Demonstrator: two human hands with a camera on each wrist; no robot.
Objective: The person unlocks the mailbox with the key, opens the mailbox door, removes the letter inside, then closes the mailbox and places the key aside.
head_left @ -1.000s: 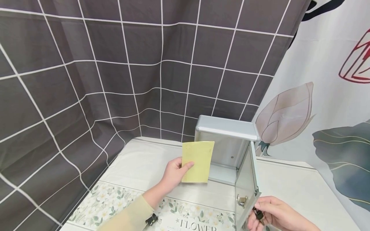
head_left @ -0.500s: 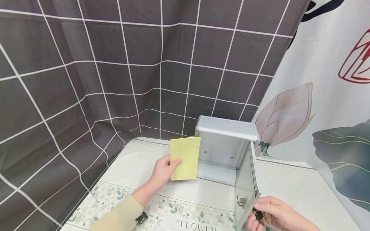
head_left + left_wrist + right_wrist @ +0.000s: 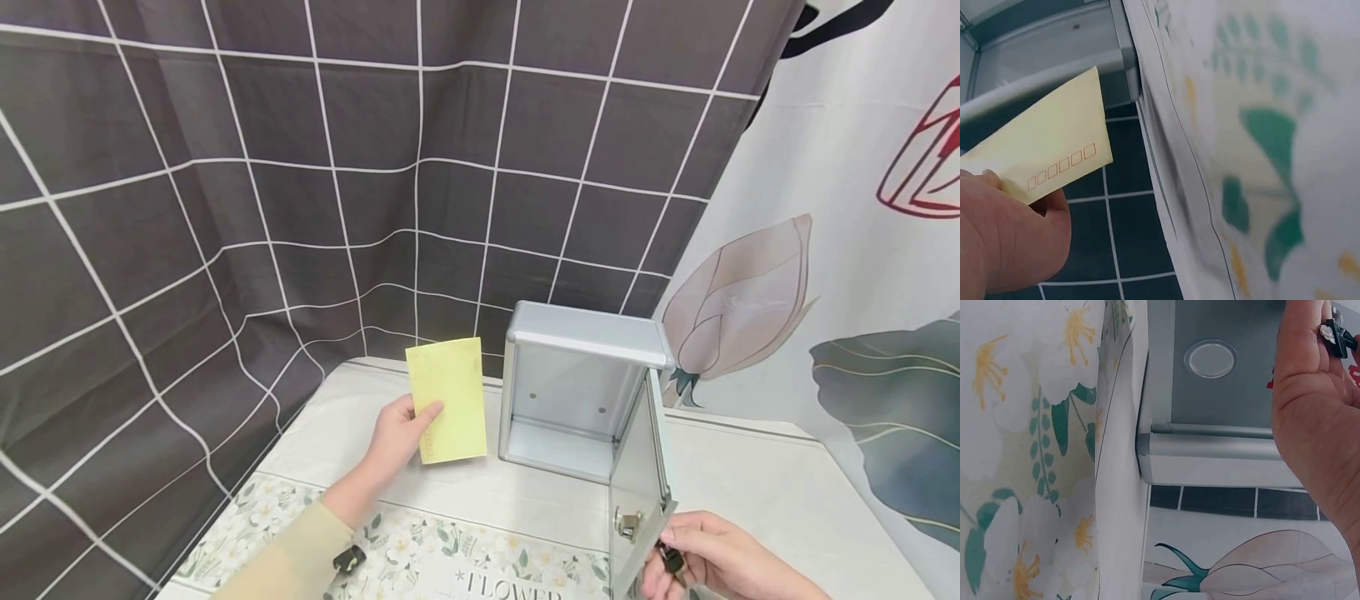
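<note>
My left hand [image 3: 397, 432] pinches a yellow envelope [image 3: 452, 404], thumb on its front and the other fingers behind. A row of small red boxes [image 3: 1061, 167] is printed on the envelope in the left wrist view. The envelope is held up left of a silver-grey metal box [image 3: 592, 329], whose front door [image 3: 637, 483] stands swung out. A metal lock [image 3: 627, 523] sits on the door's inner face. At the door's free edge my right hand [image 3: 723, 550] curls its fingers around a black-headed key [image 3: 671, 557]; its fingertips are partly hidden by the door.
The box stands on a table with a white flowered cloth [image 3: 315, 433]. A dark gridded curtain [image 3: 360, 200] hangs behind and to the left. A pale curtain with a flower print [image 3: 840, 150] hangs at the right.
My left hand has moved left with the envelope, away from the front of the box, whose inside now shows fully. My right hand and the door have stayed put.
</note>
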